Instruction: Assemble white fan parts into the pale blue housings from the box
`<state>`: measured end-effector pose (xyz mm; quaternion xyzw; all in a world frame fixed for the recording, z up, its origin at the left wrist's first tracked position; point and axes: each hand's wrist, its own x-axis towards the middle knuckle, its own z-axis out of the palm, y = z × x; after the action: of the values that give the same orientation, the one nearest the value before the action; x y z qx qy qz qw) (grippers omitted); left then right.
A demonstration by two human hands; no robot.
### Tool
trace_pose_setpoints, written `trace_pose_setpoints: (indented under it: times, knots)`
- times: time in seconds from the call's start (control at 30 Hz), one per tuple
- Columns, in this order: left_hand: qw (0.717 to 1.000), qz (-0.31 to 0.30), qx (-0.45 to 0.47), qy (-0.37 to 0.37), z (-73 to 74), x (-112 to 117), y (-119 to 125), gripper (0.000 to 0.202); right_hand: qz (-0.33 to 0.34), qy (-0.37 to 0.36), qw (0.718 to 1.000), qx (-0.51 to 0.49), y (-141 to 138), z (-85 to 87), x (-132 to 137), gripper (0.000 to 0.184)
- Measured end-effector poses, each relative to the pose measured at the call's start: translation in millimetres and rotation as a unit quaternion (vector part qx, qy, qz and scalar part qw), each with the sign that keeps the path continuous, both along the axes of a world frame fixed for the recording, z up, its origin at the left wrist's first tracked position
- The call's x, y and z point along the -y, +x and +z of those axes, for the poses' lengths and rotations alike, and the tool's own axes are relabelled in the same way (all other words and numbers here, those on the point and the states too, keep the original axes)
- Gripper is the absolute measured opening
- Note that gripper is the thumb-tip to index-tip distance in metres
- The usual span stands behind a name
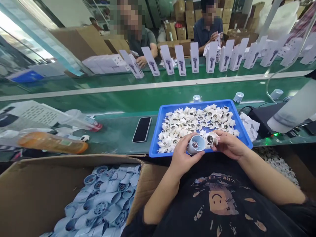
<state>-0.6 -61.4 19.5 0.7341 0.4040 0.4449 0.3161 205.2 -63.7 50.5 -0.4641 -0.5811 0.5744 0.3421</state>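
My left hand (184,154) is wrapped round a light-blue cylindrical fan housing (197,144), its open end facing up with a small metal part visible inside. Close beside it, my right hand (228,144) pinches a white fan impeller (211,139) with a dark round hub. The two parts are a small distance apart. Both hands are over the near edge of a blue tray (154,141), which is heaped with many more white impellers (192,123).
A cardboard box (145,187) of blue housings (106,194) stands at lower left. A phone (142,129) lies left of the tray; an orange bottle (53,142) is farther left. White printed boxes (181,61) line the green conveyor (138,98). Two people work across it.
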Motion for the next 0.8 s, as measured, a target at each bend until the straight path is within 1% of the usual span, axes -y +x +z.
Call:
trace_pose_setpoints:
  times: [0.1, 0.2, 0.3, 0.4, 0.43, 0.5, 0.6, 0.7, 0.8]
  knots:
    - [0.997, -0.021, -0.051, 0.062, 10.6, 6, 3, 0.052, -0.013, -0.031, 0.996, -0.077, 2, -2.4, 8, 0.042]
    - [0.992, -0.036, -0.069, 0.103, 12.7, 9, 7, 0.055, -0.024, -0.022, 0.994, -0.103, 5, 1.9, 12, 0.041]
    - [0.988, -0.048, -0.079, 0.122, 12.7, 10, 10, 0.056, -0.03, 0.005, 0.996, -0.09, 8, 10.7, 18, 0.034]
    - [0.986, -0.05, -0.085, 0.133, 14.7, 11, 13, 0.053, -0.037, 0.039, 0.997, -0.047, 9, 19.2, 23, 0.024]
    - [0.986, -0.049, -0.084, 0.137, 15.7, 12, 13, 0.053, -0.038, 0.041, 0.997, -0.046, 9, 20.9, 23, 0.023]
    - [0.986, -0.046, -0.079, 0.141, 17.3, 13, 13, 0.054, -0.037, 0.017, 0.996, -0.084, 9, 21.8, 22, 0.023]
    - [0.986, -0.044, -0.077, 0.138, 18.7, 14, 12, 0.056, -0.029, -0.043, 0.984, -0.173, 9, 18.0, 17, 0.031]
    - [0.987, -0.041, -0.081, 0.133, 18.5, 14, 12, 0.056, -0.029, -0.069, 0.976, -0.205, 10, 13.0, 14, 0.039]
    - [0.986, -0.043, -0.077, 0.14, 17.1, 14, 13, 0.057, -0.032, -0.095, 0.969, -0.227, 12, 10.9, 14, 0.04]
